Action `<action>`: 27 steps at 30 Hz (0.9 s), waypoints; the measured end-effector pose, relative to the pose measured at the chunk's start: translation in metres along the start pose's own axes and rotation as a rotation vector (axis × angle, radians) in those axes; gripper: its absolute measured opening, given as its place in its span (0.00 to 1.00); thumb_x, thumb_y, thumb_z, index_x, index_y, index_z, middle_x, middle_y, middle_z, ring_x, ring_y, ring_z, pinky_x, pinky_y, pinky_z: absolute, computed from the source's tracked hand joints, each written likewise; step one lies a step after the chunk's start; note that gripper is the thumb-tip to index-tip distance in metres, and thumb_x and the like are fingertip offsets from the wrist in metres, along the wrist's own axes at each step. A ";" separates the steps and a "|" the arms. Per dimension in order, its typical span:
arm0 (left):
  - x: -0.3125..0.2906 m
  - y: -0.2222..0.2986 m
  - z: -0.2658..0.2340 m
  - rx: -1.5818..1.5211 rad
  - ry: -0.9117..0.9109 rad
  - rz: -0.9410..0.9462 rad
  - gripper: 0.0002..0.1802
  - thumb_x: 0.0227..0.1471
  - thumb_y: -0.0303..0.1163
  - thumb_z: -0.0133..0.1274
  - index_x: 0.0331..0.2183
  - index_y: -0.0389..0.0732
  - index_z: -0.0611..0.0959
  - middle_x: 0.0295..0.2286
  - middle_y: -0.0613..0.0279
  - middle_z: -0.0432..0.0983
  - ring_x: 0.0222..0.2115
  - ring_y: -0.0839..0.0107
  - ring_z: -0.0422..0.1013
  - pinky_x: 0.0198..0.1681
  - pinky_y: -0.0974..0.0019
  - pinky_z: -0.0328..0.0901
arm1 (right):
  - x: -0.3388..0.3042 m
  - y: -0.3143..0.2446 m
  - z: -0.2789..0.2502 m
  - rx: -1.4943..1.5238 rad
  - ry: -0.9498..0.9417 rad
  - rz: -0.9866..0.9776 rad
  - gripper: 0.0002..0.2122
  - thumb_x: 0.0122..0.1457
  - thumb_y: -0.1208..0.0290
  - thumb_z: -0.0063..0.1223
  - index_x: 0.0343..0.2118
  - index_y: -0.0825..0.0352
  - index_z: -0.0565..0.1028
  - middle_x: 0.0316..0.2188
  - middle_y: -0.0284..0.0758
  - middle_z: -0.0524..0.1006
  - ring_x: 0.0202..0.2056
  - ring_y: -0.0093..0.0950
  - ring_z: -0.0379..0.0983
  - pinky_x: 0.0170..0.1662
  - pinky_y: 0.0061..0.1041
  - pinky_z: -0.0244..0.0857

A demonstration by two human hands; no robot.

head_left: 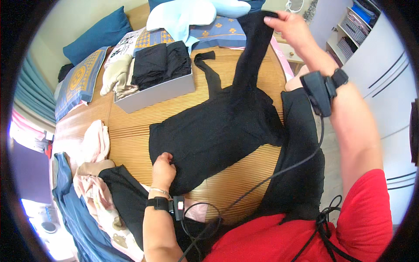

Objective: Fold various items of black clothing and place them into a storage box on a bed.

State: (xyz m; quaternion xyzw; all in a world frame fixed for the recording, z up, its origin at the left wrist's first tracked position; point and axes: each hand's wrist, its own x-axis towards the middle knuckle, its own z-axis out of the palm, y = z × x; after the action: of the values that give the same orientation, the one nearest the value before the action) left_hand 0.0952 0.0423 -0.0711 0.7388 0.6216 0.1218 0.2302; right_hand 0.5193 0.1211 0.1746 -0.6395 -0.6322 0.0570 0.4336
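A black long-sleeved top (203, 131) lies spread on the bed's slatted mat, its hem towards the left. My right hand (293, 31), raised at the upper right, pinches the cuff end of one sleeve and holds that sleeve (252, 52) stretched up and away from the body of the top. The other sleeve (210, 75) lies bent on the mat, pointing to the far side. Down at the near corner of the hem, my left hand (163, 173) rests with curled fingers on the black cloth. Its fingertips are partly hidden.
A grey box (157, 92) of folded black and beige clothes stands beyond the top. Loose clothes (94, 185) lie along the left. Pillows (98, 37) and a light-blue plush (181, 15) line the far end. A cable (279, 172) crosses between my wrists. White cabinets (384, 74) stand right.
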 end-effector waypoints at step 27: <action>-0.033 -0.005 0.008 -0.490 0.354 -0.300 0.27 0.40 0.36 0.61 0.42 0.34 0.70 0.33 0.54 0.68 0.33 0.66 0.66 0.37 0.65 0.62 | -0.248 0.096 0.034 -0.837 -0.943 0.149 0.21 0.34 0.51 0.64 0.27 0.63 0.77 0.28 0.36 0.76 0.35 0.35 0.72 0.41 0.34 0.60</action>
State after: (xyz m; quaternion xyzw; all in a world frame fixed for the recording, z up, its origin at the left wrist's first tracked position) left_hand 0.0879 0.0094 -0.0774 0.5291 0.7060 0.3589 0.3047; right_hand 0.5229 -0.0586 -0.0252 -0.7033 -0.6779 0.1103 -0.1833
